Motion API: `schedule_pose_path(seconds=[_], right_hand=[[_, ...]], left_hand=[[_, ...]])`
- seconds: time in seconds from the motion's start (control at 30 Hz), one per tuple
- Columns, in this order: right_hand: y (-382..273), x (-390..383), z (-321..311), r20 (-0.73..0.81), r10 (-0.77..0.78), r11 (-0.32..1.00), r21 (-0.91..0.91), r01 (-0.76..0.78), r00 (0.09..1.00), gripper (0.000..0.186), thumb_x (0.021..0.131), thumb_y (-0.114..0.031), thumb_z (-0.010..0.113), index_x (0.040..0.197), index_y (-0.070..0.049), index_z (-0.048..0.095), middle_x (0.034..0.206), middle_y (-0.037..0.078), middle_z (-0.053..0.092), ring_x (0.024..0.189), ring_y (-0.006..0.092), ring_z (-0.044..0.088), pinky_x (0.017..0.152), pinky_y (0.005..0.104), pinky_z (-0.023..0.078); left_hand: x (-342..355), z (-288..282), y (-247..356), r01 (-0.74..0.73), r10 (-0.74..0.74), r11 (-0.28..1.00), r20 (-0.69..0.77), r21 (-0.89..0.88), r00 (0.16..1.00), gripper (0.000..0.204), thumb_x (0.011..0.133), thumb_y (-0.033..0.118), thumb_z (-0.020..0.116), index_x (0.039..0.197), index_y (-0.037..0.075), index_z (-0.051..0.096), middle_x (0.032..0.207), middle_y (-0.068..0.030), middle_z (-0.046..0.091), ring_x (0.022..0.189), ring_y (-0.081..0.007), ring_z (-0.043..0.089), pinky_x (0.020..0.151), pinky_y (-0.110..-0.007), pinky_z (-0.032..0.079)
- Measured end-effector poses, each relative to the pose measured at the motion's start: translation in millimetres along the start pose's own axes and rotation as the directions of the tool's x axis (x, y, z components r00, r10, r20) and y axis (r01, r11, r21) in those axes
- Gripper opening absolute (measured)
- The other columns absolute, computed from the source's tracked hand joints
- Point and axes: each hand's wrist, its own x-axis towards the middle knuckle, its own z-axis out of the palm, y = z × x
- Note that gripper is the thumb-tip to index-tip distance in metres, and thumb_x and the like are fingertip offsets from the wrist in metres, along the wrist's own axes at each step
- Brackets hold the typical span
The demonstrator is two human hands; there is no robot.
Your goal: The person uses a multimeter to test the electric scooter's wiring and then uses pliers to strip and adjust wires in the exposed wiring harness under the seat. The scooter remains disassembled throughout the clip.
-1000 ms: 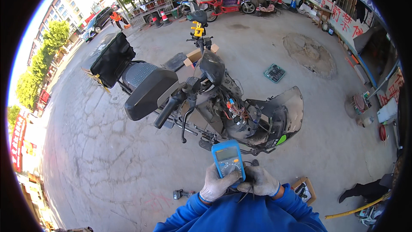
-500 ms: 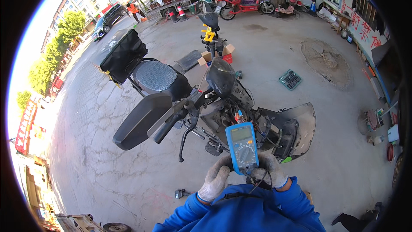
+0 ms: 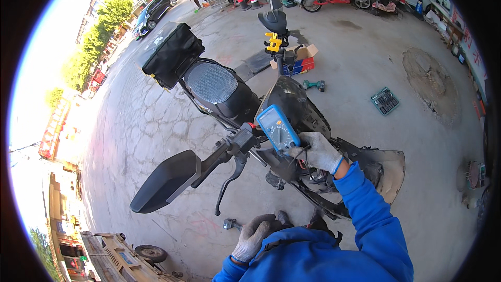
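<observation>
My right hand, in a pale work glove, grips the lower end of a blue multimeter. The meter is tilted over the front of a partly stripped electric scooter, close to its handlebar. Dark test leads hang from the meter's lower end by my fingers. Low in front of my body is my left hand, gloved too, its fingers curled together; what they hold, if anything, is hidden. Wiring and the frame lie exposed under my right forearm, beside the loosened front panel.
A green cordless drill, an open cardboard box and a green tool case lie beyond the scooter. Another power tool is on the ground by my left hand. A mirror juts out left. A wooden cart stands lower left.
My right hand has carried the multimeter up and left, tilting it over the scooter. My left hand has come away from the meter and down toward my body. The view has shifted.
</observation>
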Motion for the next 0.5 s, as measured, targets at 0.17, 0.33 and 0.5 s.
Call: schedule_pose_path(seconds=[0.17, 0.33, 0.5], right_hand=[[-9.4, 46.1, 2.7, 0.043, -0.098, 0.987, 0.132, 0.091, 0.994, 0.038, 0.095, -0.027, 0.080, 0.109, 0.007, 0.074, 0.090, 0.009, 0.074, 0.083, 0.0098, 0.063, 0.073, 0.0302, 0.054], [0.5, 62.7, 22.9, 0.031, 0.033, 0.862, 0.505, -0.044, 0.999, 0.030, 0.104, -0.027, 0.068, 0.115, -0.001, 0.076, 0.091, 0.005, 0.072, 0.078, 0.0103, 0.064, 0.071, 0.0258, 0.054], [17.8, 73.8, 31.4, 0.117, 0.183, 0.682, 0.700, -0.212, 0.976, 0.034, 0.105, -0.038, 0.061, 0.118, -0.008, 0.072, 0.088, 0.006, 0.073, 0.069, 0.0165, 0.069, 0.059, 0.0289, 0.054]], left_hand=[[2.8, -11.4, 7.3, 0.024, -0.023, 1.000, -0.064, 0.015, 0.998, 0.047, 0.110, 0.030, 0.055, 0.137, -0.008, 0.060, 0.122, -0.0226, 0.074, 0.117, -0.0283, 0.069, 0.106, -0.040, 0.052], [5.1, -25.5, 11.5, 0.009, -0.010, 1.000, -0.080, -0.007, 0.997, 0.045, 0.110, 0.027, 0.054, 0.137, -0.008, 0.060, 0.122, -0.0229, 0.074, 0.115, -0.0274, 0.069, 0.105, -0.040, 0.053], [10.9, -30.5, 12.5, 0.022, -0.022, 1.000, -0.049, 0.009, 0.999, 0.044, 0.110, 0.026, 0.053, 0.136, -0.009, 0.059, 0.121, -0.0230, 0.074, 0.116, -0.0273, 0.069, 0.106, -0.040, 0.052]])
